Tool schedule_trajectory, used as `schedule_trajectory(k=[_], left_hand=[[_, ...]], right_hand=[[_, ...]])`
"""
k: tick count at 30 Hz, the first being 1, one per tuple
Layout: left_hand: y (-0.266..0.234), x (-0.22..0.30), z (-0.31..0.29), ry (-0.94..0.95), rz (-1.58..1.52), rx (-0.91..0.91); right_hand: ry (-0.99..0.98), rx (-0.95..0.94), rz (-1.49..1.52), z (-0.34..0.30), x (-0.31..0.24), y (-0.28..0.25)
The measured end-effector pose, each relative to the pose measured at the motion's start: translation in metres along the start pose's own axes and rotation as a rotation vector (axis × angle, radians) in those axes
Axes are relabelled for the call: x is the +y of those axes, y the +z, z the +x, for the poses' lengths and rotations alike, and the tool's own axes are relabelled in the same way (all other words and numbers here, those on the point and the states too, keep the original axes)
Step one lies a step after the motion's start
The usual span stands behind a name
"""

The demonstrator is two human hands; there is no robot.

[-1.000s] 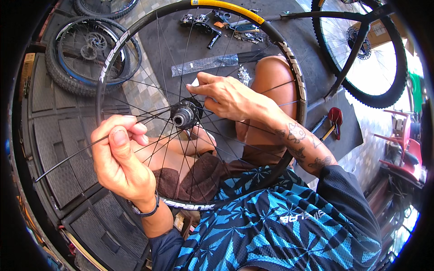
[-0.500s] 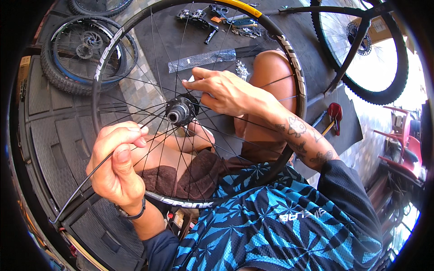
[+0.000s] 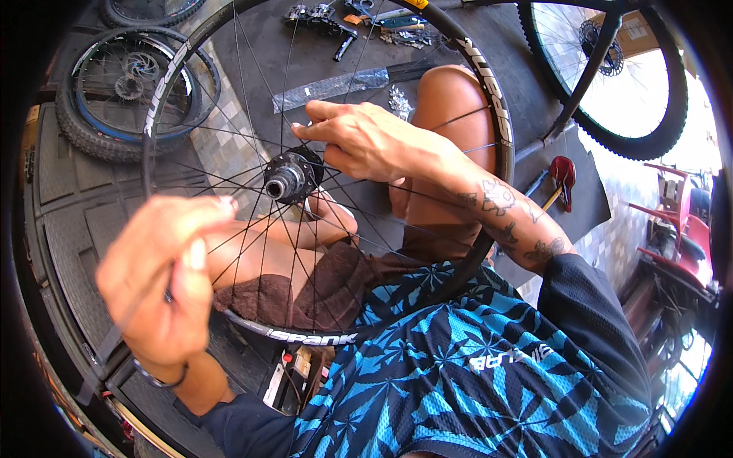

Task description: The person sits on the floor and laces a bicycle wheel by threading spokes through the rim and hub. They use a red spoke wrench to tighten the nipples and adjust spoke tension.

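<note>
Your wheel (image 3: 505, 164) faces you over your lap, its black hub (image 3: 296, 175) at the middle of the rim. Below the hub, the near side of that rim comes up against your shirt (image 3: 458, 366). Thin black spokes (image 3: 458, 117) spread out from the hub on every side.

Your left hand (image 3: 156, 282) is below and to the left of the hub, apart from it and blurred. Its thumb and fingers pinch a thin rod (image 3: 109, 345), smeared too, with one end slanting down and away from the hub; I cannot make out the other end.

Your right hand (image 3: 366, 137) is close above the hub and to its right, in among the spokes, with its fingers curled and the index finger reaching to a spoke just above the hub. I cannot tell whether it grips that spoke or only touches it.

Above the hub and beyond the wheel lies a plastic bag (image 3: 328, 90), with silver bits (image 3: 398, 103) near its right end and your knee (image 3: 458, 91) farther right. Black parts (image 3: 313, 17) lie higher still above the hub. Well left of the hub and above it is a tyre (image 3: 84, 145); well to its right are a red saddle (image 3: 563, 174) and, farther out, a red chair (image 3: 691, 263)
</note>
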State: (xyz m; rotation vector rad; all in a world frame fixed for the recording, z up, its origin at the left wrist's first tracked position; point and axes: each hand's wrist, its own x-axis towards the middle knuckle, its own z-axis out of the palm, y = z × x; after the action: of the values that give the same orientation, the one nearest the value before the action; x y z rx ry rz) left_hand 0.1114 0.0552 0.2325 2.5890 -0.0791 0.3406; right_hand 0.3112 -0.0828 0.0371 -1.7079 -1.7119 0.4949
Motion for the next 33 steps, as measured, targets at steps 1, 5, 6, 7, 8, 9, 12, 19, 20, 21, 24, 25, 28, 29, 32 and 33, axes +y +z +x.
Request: schedule_trajectory(k=[1, 5, 6, 7, 8, 9, 12, 19, 20, 21, 24, 25, 28, 29, 32, 33], left_hand=[[-0.004, -0.002, 0.004, 0.014, -0.018, -0.025], [0.004, -0.015, 0.007, 0.035, 0.057, -0.165], [0.007, -0.016, 0.005, 0.005, 0.042, -0.171], [0.01, -0.018, 0.001, 0.051, 0.034, -0.121], [0.012, -0.018, -0.002, 0.045, 0.03, -0.101], [0.014, -0.02, -0.004, 0.043, 0.01, -0.072], [0.017, -0.025, -0.009, 0.02, 0.003, -0.064], [0.014, -0.029, -0.003, -0.015, 0.042, -0.168], [0.015, -0.027, -0.001, 0.0, 0.061, -0.181], [0.016, -0.026, 0.001, 0.019, 0.079, -0.193], [0.018, -0.023, 0.005, 0.059, 0.134, -0.211], [0.018, -0.022, 0.006, 0.068, 0.156, -0.21], [0.016, -0.025, 0.008, 0.051, 0.164, -0.247], [0.016, -0.026, 0.008, 0.07, 0.158, -0.246], [0.015, -0.026, 0.01, 0.067, 0.175, -0.272], [0.015, -0.026, 0.011, 0.077, 0.183, -0.277]], right_hand=[[0.01, -0.005, -0.002, 0.0, 0.0, 0.001], [0.007, 0.016, -0.02, 0.0, -0.001, 0.002], [0.01, 0.012, -0.012, 0.0, -0.001, 0.002], [0.008, 0.02, -0.007, 0.0, -0.001, 0.002], [0.006, 0.019, -0.007, 0.0, 0.0, 0.002], [0.006, 0.029, -0.005, 0.0, 0.0, 0.002], [0.056, 0.002, 0.015, 0.0, 0.001, 0.001], [0.038, 0.032, 0.055, 0.001, 0.0, 0.002], [0.041, 0.027, 0.053, 0.0, 0.0, 0.001], [0.023, 0.045, 0.059, 0.001, 0.0, 0.0], [0.037, 0.008, 0.076, -0.001, 0.001, -0.003], [0.047, -0.009, 0.079, -0.001, 0.001, -0.003], [0.042, 0.015, 0.065, 0.0, 0.0, 0.0], [0.035, 0.038, 0.058, 0.001, 0.0, 0.002], [0.018, 0.027, 0.021, 0.002, 0.001, 0.005], [0.006, 0.036, 0.021, 0.002, 0.001, 0.005]])
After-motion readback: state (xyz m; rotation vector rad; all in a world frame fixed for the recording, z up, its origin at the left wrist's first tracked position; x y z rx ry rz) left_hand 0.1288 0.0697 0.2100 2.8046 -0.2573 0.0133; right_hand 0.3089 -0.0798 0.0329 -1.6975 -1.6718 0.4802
